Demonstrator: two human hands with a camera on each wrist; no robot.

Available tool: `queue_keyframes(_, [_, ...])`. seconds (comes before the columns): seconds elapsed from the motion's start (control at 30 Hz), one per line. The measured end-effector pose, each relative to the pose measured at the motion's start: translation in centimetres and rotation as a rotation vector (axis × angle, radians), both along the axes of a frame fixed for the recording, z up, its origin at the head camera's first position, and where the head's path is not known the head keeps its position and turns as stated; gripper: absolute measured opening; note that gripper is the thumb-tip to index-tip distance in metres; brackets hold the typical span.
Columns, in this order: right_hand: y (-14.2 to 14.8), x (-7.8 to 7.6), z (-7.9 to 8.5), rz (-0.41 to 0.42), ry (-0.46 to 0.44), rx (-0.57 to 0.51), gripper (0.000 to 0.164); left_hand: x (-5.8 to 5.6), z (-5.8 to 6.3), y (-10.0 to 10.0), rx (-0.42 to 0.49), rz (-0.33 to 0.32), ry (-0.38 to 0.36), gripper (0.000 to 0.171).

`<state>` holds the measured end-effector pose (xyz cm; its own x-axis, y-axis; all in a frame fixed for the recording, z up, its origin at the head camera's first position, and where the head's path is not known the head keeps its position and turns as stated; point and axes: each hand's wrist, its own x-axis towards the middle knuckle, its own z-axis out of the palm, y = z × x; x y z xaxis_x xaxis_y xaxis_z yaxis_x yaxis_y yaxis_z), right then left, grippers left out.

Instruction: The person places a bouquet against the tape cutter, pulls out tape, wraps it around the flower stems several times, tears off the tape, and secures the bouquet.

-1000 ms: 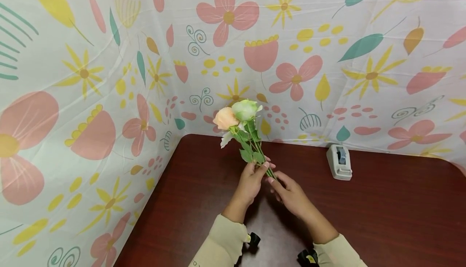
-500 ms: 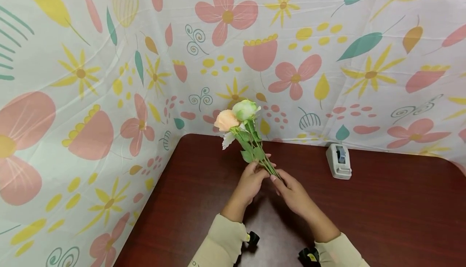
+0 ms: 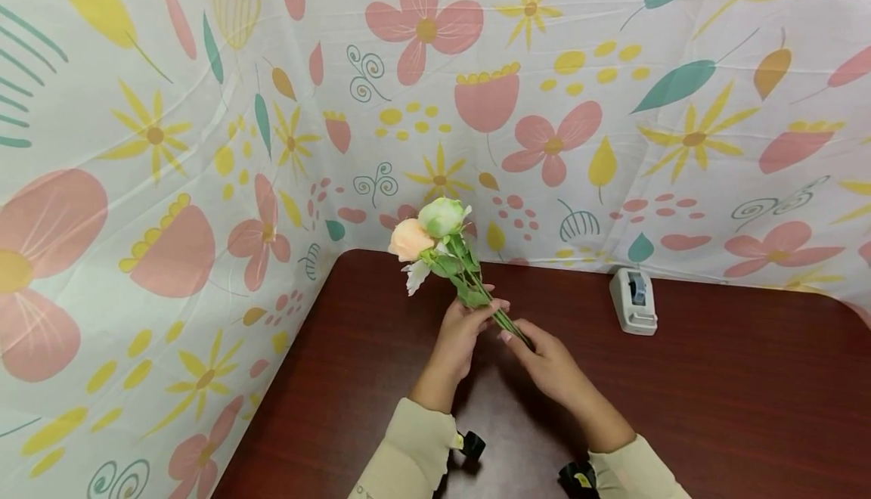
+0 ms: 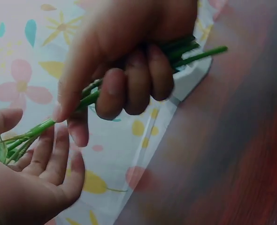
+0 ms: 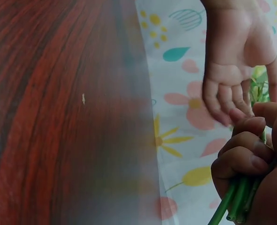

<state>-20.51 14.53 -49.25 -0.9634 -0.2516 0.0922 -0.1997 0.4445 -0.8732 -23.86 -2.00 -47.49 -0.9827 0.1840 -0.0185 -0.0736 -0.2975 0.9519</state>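
A small bunch of artificial-looking flowers leans to the upper left in the head view, with a peach rose, a pale green bloom and a white petalled piece at its top. My right hand grips the lower green stems, fingers curled round them, and the cut ends stick out past the palm. Higher up, near the leaves, my left hand supports the bunch with its fingers loosely extended under the stems. Its thumb stands apart from the fingers in the left wrist view.
A white tape dispenser stands toward the back right of the dark red-brown table. Floral-print fabric hangs behind the table and along its left side. Black straps with small devices sit at the sleeve cuffs.
The flower heads have dipped slightly down and to the left. My left hand's hold has loosened and it has shifted a little left, while my right hand keeps gripping the stems.
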Motion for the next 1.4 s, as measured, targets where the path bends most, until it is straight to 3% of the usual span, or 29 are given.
queue_keyframes(0.13, [-0.3, 0.2, 0.1, 0.014, 0.018, 0.002, 0.022, -0.3, 0.0, -0.2, 0.1, 0.009, -0.017, 0.042])
queue_keyframes(0.3, [-0.6, 0.3, -0.1, 0.027, 0.028, -0.005, 0.019, -0.2, 0.1, -0.3, 0.236, -0.023, -0.038, 0.031])
queue_keyframes(0.5, [-0.9, 0.3, -0.2, 0.038, 0.054, -0.015, 0.021, 0.0, 0.2, -0.3, 0.313, -0.049, -0.038, 0.019])
queue_keyframes(0.67, [-1.4, 0.8, 0.6, 0.024, 0.033, -0.003, 0.02, 0.1, 0.3, -0.2, 0.343, -0.054, -0.044, 0.016])
queue_keyframes(0.83, [-2.0, 1.4, 1.4, 0.059, 0.036, 0.014, 0.02, 0.1, 0.4, -0.3, 0.377, -0.027, -0.084, 0.025])
queue_keyframes(1.07, [-1.6, 0.8, -0.3, 0.087, 0.071, 0.017, 0.022, -0.2, 0.3, -0.7, 0.362, 0.009, -0.149, 0.043])
queue_keyframes(1.2, [-1.3, 0.5, -0.6, 0.109, 0.091, 0.015, 0.018, -0.2, 0.3, -0.8, 0.358, 0.029, -0.167, 0.043])
queue_keyframes(1.4, [-1.0, 0.3, -0.5, 0.073, 0.158, 0.114, 0.012, 0.0, 0.5, -0.2, 0.37, 0.071, -0.178, 0.043])
